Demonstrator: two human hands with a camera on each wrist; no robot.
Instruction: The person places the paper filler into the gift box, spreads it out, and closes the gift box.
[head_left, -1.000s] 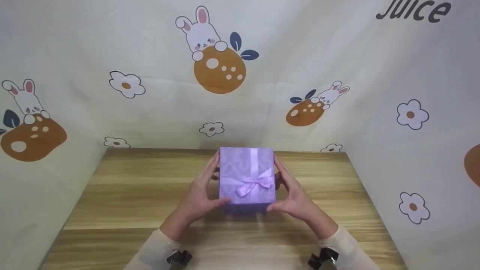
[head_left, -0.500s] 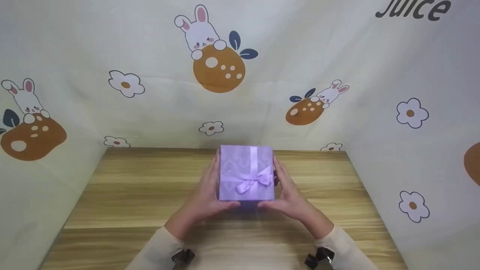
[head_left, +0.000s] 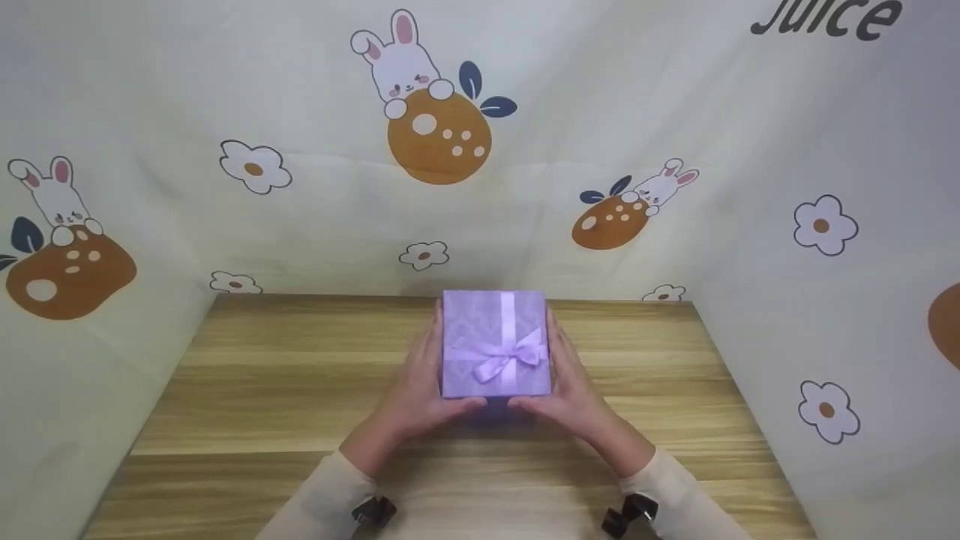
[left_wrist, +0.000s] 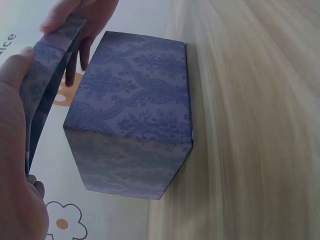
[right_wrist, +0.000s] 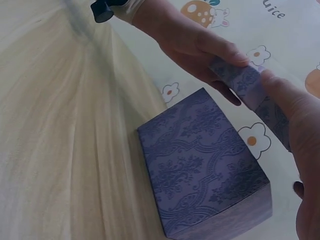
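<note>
We've got one purple damask cardboard lid with a satin bow (head_left: pixel 496 346), left hand (head_left: pixel 417 390) and right hand (head_left: pixel 573 388) fingers curled gripping its edges, above one matching box base (left_wrist: pixel 134 115).

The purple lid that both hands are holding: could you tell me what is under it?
Under the lid, the wrist views show the purple box base standing on the wooden table, clear of the raised lid. Its inside cannot be seen.

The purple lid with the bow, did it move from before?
Yes. The purple lid went up a little: its near edge sits farther from the wooden table's front edge, and both thumbs have closed in beneath it.
</note>
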